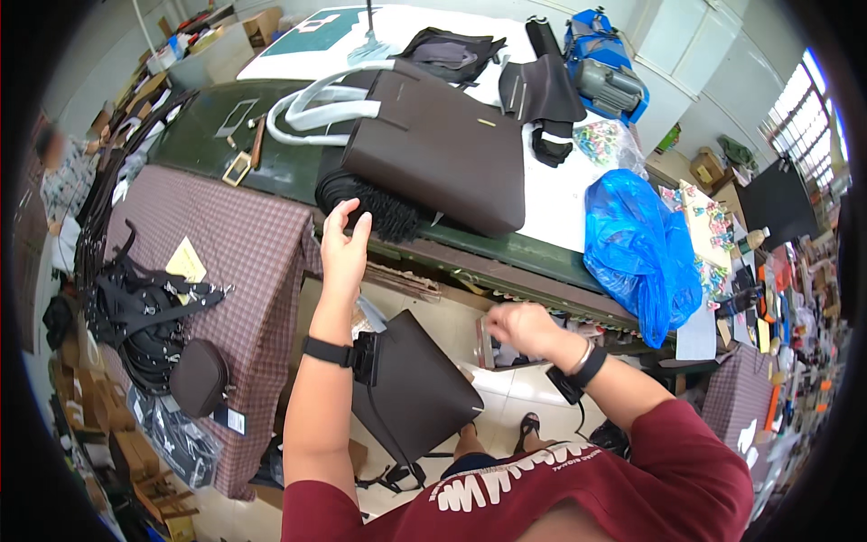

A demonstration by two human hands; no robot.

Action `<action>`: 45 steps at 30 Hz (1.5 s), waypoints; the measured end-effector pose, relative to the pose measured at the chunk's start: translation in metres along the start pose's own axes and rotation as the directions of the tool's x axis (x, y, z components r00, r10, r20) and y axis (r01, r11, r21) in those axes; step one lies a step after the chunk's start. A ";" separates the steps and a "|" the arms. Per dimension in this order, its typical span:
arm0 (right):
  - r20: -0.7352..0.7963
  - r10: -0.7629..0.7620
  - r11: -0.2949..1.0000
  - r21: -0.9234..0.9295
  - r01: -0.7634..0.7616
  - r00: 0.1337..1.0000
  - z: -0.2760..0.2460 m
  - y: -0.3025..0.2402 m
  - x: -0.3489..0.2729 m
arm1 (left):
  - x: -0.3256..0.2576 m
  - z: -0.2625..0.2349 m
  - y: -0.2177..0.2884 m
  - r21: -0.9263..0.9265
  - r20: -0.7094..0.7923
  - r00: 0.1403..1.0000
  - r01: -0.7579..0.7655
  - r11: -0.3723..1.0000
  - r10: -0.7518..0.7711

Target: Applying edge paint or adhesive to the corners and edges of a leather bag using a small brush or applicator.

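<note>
A dark brown handbag [442, 144] lies on its side on the green-topped table [212, 117], its handles [330, 113] wrapped in pale film. Under its near left corner is a bundle of black cords or fringe [370, 210]. Just short of that bundle, my left hand [343, 248] is raised with thumb and fingers apart, holding nothing that I can see. My right hand [526, 328] is closed, in front of the table edge; whatever its fingers may hold is hidden. Below, between my arms, hangs or stands another dark brown bag [417, 384].
A blue plastic bag [637, 244] sits at the table's right front edge. Black straps [149, 307] and a small brown pouch [199, 378] lie on the checked cloth [262, 235] at left. Further back are a blue machine [605, 68] and black pieces [542, 90]. Another person [68, 181] is at far left.
</note>
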State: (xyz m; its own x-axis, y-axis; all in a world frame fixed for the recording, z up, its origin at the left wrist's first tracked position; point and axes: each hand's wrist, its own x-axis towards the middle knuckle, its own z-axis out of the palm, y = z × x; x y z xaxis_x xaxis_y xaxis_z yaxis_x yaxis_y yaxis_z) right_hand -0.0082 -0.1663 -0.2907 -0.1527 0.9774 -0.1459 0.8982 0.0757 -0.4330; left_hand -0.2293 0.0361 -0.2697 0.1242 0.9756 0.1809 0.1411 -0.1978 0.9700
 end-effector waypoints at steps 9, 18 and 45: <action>0.233 0.154 0.971 -0.218 -0.103 0.960 -0.002 0.008 -0.099 | 0.079 0.037 -0.016 0.074 -0.187 0.974 -0.116 0.990 0.129; 0.353 0.428 0.902 -0.220 -0.370 0.832 0.025 0.048 -0.211 | 0.109 0.048 -0.016 -0.093 -0.246 0.969 -0.021 0.995 -0.003; -0.769 0.598 0.789 0.515 -0.335 0.225 -0.038 0.088 -0.734 | -0.676 0.519 0.322 -0.887 0.435 -0.544 -0.123 0.445 0.718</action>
State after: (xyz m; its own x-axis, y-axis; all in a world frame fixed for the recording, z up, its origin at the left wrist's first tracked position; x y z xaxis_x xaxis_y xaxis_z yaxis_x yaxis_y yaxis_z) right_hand 0.1985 -0.8696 -0.1873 0.8198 0.4168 0.3927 0.5475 -0.3695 -0.7508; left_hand 0.2423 -0.7364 -0.1636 0.4613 -0.7137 0.5271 -0.8239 -0.1242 0.5529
